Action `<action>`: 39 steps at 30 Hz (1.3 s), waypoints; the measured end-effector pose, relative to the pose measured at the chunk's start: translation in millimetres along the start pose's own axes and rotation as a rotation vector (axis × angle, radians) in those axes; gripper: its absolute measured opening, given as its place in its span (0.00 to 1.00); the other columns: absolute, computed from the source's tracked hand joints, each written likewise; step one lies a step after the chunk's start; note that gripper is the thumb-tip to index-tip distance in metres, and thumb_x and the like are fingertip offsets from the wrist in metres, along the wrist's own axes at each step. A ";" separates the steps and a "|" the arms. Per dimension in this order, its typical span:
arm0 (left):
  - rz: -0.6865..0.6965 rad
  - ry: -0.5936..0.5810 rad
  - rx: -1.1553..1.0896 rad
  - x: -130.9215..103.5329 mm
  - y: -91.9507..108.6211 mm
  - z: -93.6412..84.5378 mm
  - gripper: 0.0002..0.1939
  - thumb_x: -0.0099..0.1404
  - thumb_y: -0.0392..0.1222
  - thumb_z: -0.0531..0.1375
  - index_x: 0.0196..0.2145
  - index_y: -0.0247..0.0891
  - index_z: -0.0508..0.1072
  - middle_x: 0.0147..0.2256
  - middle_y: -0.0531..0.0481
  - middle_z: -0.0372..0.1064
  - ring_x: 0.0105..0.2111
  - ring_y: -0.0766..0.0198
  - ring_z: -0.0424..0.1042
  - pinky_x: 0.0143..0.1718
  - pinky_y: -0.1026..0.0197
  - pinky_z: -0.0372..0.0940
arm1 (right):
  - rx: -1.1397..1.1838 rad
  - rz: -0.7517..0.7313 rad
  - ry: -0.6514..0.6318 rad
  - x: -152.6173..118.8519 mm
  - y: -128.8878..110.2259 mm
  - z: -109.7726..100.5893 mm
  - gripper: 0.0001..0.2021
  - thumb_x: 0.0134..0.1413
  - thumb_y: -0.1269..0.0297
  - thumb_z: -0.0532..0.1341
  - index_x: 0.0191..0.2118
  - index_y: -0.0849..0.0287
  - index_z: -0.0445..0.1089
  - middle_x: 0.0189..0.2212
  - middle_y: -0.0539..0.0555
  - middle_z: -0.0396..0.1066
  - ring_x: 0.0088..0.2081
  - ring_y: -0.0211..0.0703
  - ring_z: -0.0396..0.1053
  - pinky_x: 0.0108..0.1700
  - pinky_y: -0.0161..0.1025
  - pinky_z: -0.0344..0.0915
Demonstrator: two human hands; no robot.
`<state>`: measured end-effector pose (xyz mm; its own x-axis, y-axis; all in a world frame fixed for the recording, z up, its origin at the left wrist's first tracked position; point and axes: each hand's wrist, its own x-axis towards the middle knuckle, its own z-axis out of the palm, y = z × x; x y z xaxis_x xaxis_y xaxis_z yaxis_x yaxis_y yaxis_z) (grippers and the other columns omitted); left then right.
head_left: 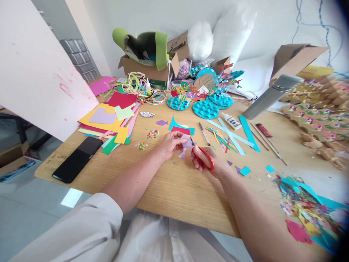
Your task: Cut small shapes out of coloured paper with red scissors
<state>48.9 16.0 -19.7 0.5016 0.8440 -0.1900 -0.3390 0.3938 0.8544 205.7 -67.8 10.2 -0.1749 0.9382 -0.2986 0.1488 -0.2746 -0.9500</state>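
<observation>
Between the thumb and fingers of my left hand is a piece of light purple paper. Red-handled scissors are in my right hand, their blades at the right edge of that paper. A pale purple scrap lies just below the held piece. Beyond my hands are a red paper piece and a turquoise paper offcut. To the left lies a purple fish-shaped cutout, near small piles of coloured paper dots.
A black phone and stacked coloured paper lie left. Right of my hands are a pen, paper strips, a glue bottle and a grey tumbler. Turquoise textured discs stand behind; paper scraps heap at front right.
</observation>
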 end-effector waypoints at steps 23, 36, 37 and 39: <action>-0.011 -0.076 0.105 -1.8 -0.9 3.0 0.14 0.46 0.41 0.70 0.27 0.32 0.70 0.24 0.52 0.68 0.21 0.71 0.66 0.21 0.67 0.59 | 0.045 0.010 -0.029 -1.5 -1.1 0.2 0.34 0.40 0.28 0.60 0.26 0.62 0.68 0.15 0.51 0.66 0.15 0.32 0.60 0.18 0.32 0.54; 0.048 -0.061 0.181 -3.0 -2.0 3.9 0.11 0.50 0.43 0.67 0.26 0.32 0.72 0.22 0.52 0.68 0.21 0.71 0.66 0.23 0.66 0.61 | 0.045 0.003 -0.056 -1.5 -1.6 0.0 0.33 0.41 0.29 0.60 0.26 0.62 0.69 0.15 0.51 0.67 0.15 0.33 0.61 0.18 0.32 0.54; 0.052 -0.059 0.181 -2.9 -1.9 4.0 0.11 0.50 0.42 0.67 0.26 0.32 0.72 0.22 0.52 0.68 0.21 0.71 0.66 0.23 0.66 0.61 | 0.045 0.000 -0.057 -1.7 -1.7 0.1 0.33 0.42 0.29 0.60 0.26 0.62 0.69 0.15 0.51 0.67 0.15 0.33 0.61 0.18 0.32 0.54; 0.056 -0.060 0.187 -3.0 -1.7 4.2 0.10 0.50 0.42 0.66 0.25 0.32 0.71 0.22 0.52 0.68 0.21 0.71 0.66 0.23 0.66 0.61 | 0.046 -0.008 -0.053 -2.1 -1.8 0.4 0.33 0.42 0.29 0.60 0.26 0.62 0.68 0.15 0.51 0.66 0.15 0.33 0.60 0.19 0.32 0.55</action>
<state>51.3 11.3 -18.6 0.5341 0.8375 -0.1156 -0.2168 0.2678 0.9388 205.4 -69.3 12.5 -0.2269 0.9283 -0.2945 0.1030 -0.2779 -0.9551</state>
